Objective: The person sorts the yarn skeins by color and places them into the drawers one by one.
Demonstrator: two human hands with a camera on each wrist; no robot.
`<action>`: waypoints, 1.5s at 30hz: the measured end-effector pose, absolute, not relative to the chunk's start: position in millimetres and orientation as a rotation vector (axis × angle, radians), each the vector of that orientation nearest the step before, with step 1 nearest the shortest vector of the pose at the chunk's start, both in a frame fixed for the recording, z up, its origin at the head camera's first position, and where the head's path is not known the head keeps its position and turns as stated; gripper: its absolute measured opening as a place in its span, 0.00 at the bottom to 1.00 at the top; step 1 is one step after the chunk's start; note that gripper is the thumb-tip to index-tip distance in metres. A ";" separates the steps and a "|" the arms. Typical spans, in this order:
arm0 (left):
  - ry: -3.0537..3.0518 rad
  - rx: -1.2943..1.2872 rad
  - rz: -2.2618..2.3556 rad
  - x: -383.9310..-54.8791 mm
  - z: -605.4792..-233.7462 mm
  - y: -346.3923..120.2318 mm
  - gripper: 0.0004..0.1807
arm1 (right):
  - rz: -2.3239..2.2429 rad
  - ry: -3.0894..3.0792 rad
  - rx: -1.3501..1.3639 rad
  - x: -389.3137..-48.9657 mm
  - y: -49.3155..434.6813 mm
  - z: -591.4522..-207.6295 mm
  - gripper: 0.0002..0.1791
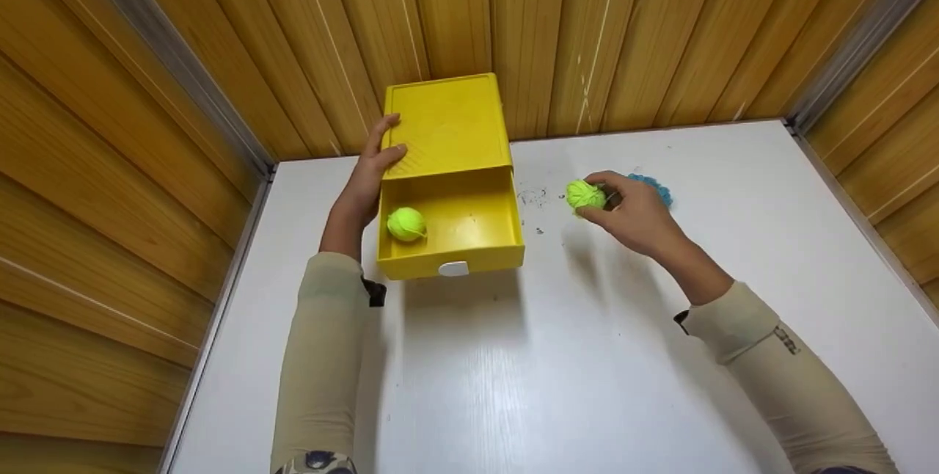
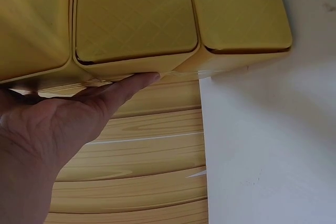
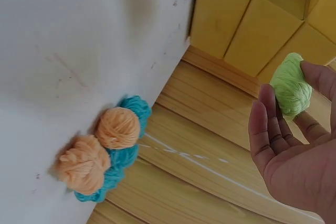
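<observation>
A yellow drawer unit [image 1: 449, 122] stands at the back, its top drawer [image 1: 477, 221] pulled out with a white handle [image 1: 453, 268] on the front. Inside the drawer's left part lies a neon yellow-green yarn ball [image 1: 406, 224]. My left hand [image 1: 367, 179] rests along the unit's left side, thumb and a fingertip over the top edge; the left wrist view shows the hand [image 2: 63, 124] extended along its side. To the right of the drawer, my right hand [image 1: 631, 211] pinches a second yellow-green yarn ball [image 1: 585, 196] between thumb and fingers, above the white table.
Peach yarn balls [image 3: 118, 128] and several blue ones [image 3: 137, 109] sit along the table's back edge, mostly hidden behind the right hand in the head view, where some blue yarn [image 1: 655, 190] shows. Wood-patterned walls [image 1: 550, 34] enclose the white table [image 1: 469, 386] at back and sides.
</observation>
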State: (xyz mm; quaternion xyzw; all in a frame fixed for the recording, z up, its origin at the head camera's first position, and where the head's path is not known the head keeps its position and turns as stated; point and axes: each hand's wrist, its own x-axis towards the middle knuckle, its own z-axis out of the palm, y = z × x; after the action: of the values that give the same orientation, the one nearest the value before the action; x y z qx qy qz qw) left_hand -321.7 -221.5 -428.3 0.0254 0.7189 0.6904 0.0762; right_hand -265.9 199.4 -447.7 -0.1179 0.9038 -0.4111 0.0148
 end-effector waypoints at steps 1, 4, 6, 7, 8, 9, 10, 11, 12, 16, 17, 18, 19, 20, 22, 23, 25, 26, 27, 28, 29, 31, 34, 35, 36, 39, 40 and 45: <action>2.151 0.072 2.073 -321.7 -428.5 -221.4 0.35 | -1.288 2.812 -0.371 -265.0 198.0 -446.3 0.27; 2.143 0.065 2.075 -320.7 -428.7 -221.2 0.35 | -1.312 2.815 -0.399 -262.5 193.7 -442.3 0.27; 2.138 0.068 2.074 -320.2 -428.2 -220.8 0.35 | -1.324 2.818 -0.415 -260.7 191.0 -439.1 0.26; 2.135 0.067 2.077 -319.9 -428.0 -220.6 0.35 | -1.329 2.819 -0.424 -259.6 189.5 -437.3 0.26; 2.135 0.071 2.075 -319.7 -427.4 -220.4 0.35 | -1.335 2.819 -0.436 -258.6 187.9 -435.3 0.26; 2.132 0.070 2.078 -319.5 -427.0 -220.3 0.35 | -1.339 2.819 -0.446 -257.6 186.2 -433.2 0.25; 2.131 0.072 2.079 -319.6 -426.6 -220.2 0.35 | -1.348 2.814 -0.453 -256.5 184.4 -431.0 0.25; 2.131 0.072 2.080 -319.7 -426.1 -220.0 0.35 | -1.355 2.811 -0.462 -255.5 182.3 -428.6 0.25; 2.131 0.074 2.081 -319.8 -425.7 -220.0 0.35 | -1.362 2.808 -0.472 -254.7 180.3 -426.4 0.24; 2.138 0.087 2.074 -320.8 -425.0 -219.6 0.35 | -1.383 2.818 -0.518 -250.6 170.9 -417.4 0.23; 2.138 0.087 2.073 -320.9 -425.0 -219.5 0.35 | -1.386 2.820 -0.529 -249.6 168.5 -415.5 0.23; 2.137 0.088 2.072 -321.0 -425.1 -219.5 0.35 | -1.382 2.826 -0.539 -248.7 166.2 -413.9 0.23; 2.135 0.087 2.071 -321.2 -425.3 -219.5 0.35 | -1.382 2.829 -0.553 -247.9 163.9 -412.3 0.23; 2.132 0.083 2.073 -321.3 -425.4 -219.3 0.35 | -1.380 2.831 -0.562 -247.1 161.7 -410.8 0.23; 2.130 0.077 2.075 -321.6 -425.5 -219.1 0.35 | -1.378 2.831 -0.590 -246.0 157.3 -407.9 0.24; 2.132 0.080 2.074 -321.7 -425.5 -219.0 0.35 | -1.380 2.830 -0.604 -245.7 155.1 -406.3 0.23; 2.140 0.086 2.070 -321.6 -425.1 -218.8 0.35 | -1.379 2.832 -0.637 -245.4 150.5 -403.1 0.23; 2.146 0.090 2.065 -321.5 -424.8 -218.8 0.35 | -1.380 2.833 -0.650 -245.4 148.1 -401.4 0.23; 2.151 0.095 2.061 -321.3 -424.6 -219.0 0.35 | -1.380 2.833 -0.665 -245.5 145.8 -399.7 0.23; 2.152 0.096 2.060 -321.1 -424.4 -219.4 0.35 | -1.381 2.833 -0.675 -245.6 143.5 -398.1 0.23; 2.153 0.096 2.059 -320.8 -424.2 -219.7 0.35 | -1.383 2.832 -0.685 -245.8 141.3 -396.7 0.23; 2.149 0.089 2.061 -320.3 -423.8 -220.6 0.35 | -1.386 2.831 -0.700 -246.1 137.4 -394.5 0.23; 2.140 0.081 2.067 -320.5 -423.1 -221.7 0.35 | -1.408 2.819 -0.720 -246.1 131.8 -391.5 0.23; 2.141 0.080 2.066 -320.7 -422.9 -222.0 0.35 | -1.411 2.816 -0.728 -246.1 130.0 -390.8 0.23; 2.145 0.078 2.063 -321.0 -422.8 -222.3 0.35 | -1.417 2.811 -0.738 -246.0 128.3 -389.9 0.23; 2.158 0.069 2.056 -321.5 -422.5 -222.8 0.36 | -1.422 2.798 -0.758 -246.2 122.5 -387.4 0.23; 2.162 0.068 2.054 -321.6 -422.5 -222.9 0.36 | -1.419 2.795 -0.763 -246.3 120.5 -386.7 0.23; 2.163 0.063 2.052 -321.2 -422.7 -223.1 0.36 | -1.427 2.771 -0.804 -248.3 108.9 -382.9 0.24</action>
State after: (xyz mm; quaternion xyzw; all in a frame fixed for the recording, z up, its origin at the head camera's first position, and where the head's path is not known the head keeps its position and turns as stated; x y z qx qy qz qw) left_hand -321.2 -223.1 -422.7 0.0209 0.7230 0.6859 0.0798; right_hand -248.3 108.9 -382.9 -0.2496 0.8602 -0.4430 -0.0386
